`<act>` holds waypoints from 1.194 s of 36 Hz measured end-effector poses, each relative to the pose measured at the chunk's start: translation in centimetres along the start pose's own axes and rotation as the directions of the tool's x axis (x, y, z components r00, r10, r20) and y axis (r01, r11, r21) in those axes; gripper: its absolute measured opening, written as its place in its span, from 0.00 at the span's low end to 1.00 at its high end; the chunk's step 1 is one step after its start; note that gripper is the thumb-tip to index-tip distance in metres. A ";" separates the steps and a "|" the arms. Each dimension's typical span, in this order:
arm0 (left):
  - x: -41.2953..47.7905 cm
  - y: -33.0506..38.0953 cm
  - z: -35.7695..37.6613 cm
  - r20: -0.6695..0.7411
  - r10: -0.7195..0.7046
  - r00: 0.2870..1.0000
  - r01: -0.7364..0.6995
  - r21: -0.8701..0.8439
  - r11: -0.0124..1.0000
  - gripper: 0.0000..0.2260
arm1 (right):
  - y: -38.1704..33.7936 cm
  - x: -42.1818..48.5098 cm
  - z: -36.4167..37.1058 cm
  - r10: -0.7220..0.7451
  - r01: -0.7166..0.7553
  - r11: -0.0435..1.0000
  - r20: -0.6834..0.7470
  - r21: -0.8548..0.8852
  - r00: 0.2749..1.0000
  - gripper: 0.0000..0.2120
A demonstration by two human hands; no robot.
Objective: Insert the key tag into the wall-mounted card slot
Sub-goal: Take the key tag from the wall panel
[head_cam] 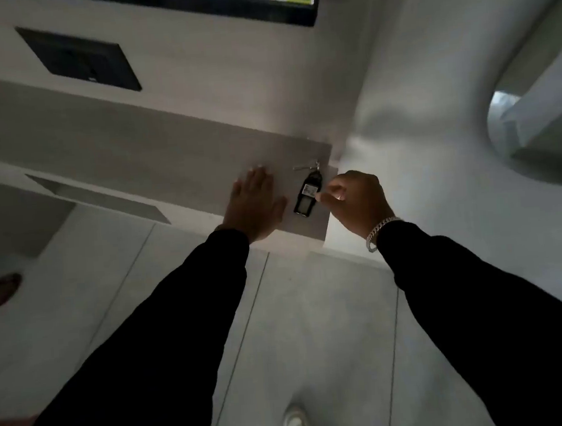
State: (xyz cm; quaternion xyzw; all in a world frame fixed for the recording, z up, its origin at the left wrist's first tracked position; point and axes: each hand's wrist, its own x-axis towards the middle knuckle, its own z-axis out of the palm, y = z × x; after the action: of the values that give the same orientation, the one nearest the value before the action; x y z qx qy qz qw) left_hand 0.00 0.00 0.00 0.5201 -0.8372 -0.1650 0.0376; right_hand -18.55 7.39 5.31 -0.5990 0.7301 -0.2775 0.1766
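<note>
Nothing is slotted yet: we are resting our left hand (255, 203) flat on the shelf (154, 162) while our right hand (355, 197) is pinching the key tag (307, 194) lying there, still to be lifted.

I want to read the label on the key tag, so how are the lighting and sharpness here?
Head view: dim, soft and slightly blurred; the key tag shows a pale label too small to read; the wide lens bends the wall; the right hand is at the tag's edge; the left hand lies flat beside it.

dim room; pale wall (229, 82), grey shelf (99, 143), tiled floor (315, 327).
</note>
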 end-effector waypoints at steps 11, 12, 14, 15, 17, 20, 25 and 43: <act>1.2 -0.3 1.3 -0.074 -0.014 0.997 0.025 0.140 0.990 0.34 | -0.9 3.2 3.3 0.208 -0.210 0.977 -0.056 -0.042 0.977 0.26; 1.2 -0.3 1.3 -0.077 -0.012 0.997 0.023 0.144 0.989 0.34 | -1.0 3.3 3.5 0.235 -0.237 0.971 -0.049 -0.044 0.971 0.26; 1.2 -0.3 1.2 -0.075 -0.018 0.997 0.028 0.142 0.990 0.36 | -0.9 3.7 3.7 0.298 -0.299 0.954 -0.032 -0.030 0.954 0.27; 1.2 -0.3 1.2 -0.073 -0.021 0.997 0.031 0.138 0.990 0.36 | -0.9 4.0 3.6 0.330 -0.330 0.944 -0.028 -0.006 0.944 0.26; 1.2 -0.2 1.2 -0.077 -0.025 0.997 0.035 0.137 0.990 0.37 | -0.8 4.5 3.4 0.370 -0.370 0.928 -0.013 0.040 0.929 0.20; 1.2 -0.2 1.2 -0.083 -0.023 0.996 0.034 0.136 0.990 0.38 | -0.3 5.0 2.8 0.372 -0.373 0.926 0.020 0.054 0.928 0.11; 1.1 -0.3 1.5 -0.118 -0.014 0.993 0.030 0.140 0.990 0.38 | 0.3 4.5 1.9 0.496 -0.510 0.781 0.139 0.360 0.857 0.09; -4.3 5.1 -0.9 -0.032 0.077 0.996 -0.079 -0.046 0.996 0.38 | -0.2 -4.4 -7.4 0.395 -0.498 0.467 0.332 0.730 0.857 0.03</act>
State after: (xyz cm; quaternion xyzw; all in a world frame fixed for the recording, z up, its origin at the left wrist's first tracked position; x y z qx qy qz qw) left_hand -2.20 5.67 2.88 0.4884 -0.8520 -0.1753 0.0689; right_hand -21.79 13.04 10.94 -0.2585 0.6466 -0.4812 0.5325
